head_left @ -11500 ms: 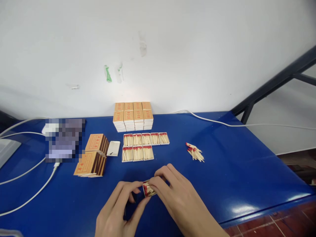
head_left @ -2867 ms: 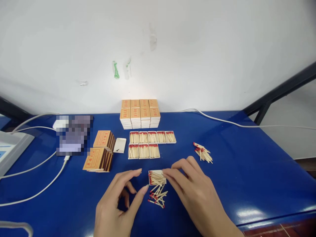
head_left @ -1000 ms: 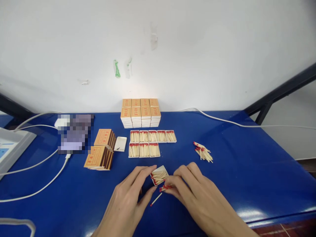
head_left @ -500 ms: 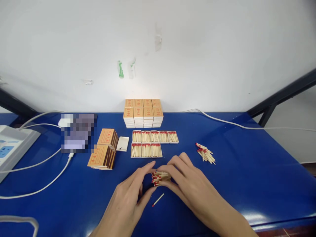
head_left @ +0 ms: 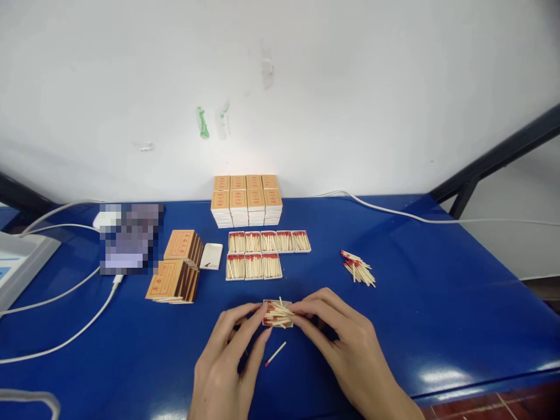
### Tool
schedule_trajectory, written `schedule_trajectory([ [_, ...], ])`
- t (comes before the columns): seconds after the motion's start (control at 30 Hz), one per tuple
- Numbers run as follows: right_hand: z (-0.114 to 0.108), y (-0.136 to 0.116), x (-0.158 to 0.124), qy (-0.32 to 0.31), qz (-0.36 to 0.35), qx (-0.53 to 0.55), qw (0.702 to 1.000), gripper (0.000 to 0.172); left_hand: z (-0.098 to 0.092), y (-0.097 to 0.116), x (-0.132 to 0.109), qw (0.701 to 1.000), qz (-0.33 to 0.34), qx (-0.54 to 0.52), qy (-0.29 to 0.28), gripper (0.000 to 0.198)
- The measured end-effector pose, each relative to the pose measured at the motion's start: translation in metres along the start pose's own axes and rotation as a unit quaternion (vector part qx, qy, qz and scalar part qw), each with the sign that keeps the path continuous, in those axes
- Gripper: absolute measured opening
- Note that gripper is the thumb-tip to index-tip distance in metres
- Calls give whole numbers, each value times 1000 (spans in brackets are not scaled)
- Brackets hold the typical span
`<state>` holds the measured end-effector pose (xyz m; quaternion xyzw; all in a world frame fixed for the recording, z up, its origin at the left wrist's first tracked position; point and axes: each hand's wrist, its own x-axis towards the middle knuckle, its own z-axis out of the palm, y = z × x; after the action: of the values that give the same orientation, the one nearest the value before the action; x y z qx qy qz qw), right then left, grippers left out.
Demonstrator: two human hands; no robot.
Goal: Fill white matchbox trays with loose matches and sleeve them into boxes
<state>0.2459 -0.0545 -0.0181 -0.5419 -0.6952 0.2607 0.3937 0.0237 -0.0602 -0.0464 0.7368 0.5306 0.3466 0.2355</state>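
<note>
A small white matchbox tray full of red-tipped matches sits on the blue table near the front. My left hand pinches its left end with the fingertips. My right hand grips its right end and presses on the untidy matches. One loose match lies on the table just in front of the tray, between my hands.
Several filled trays lie in two rows behind. Stacked closed matchboxes stand at the wall. Orange sleeves, an empty tray, a loose match pile, white cables and a grey device lie around.
The spilled matches in front of the tray have been gathered back into it, and a single one is left on the table. Both hands now hold the tray's ends.
</note>
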Motion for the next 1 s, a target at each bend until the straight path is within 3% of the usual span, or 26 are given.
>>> schedule_trajectory([
  [0.27,-10,0,9,-13,8,-23,1000,15,-10,0,8,1000,-3,4,-24,39],
  [0.47,-22,7,35,-149,0,-16,989,26,-18,-2,30,991,98,6,-96,48],
  [0.6,-25,6,45,-197,15,1,980,21,-17,-1,36,987,102,-32,-117,39],
  [1.0,-29,11,54,-223,68,42,971,15,-16,-5,34,986,110,-60,-111,34],
])
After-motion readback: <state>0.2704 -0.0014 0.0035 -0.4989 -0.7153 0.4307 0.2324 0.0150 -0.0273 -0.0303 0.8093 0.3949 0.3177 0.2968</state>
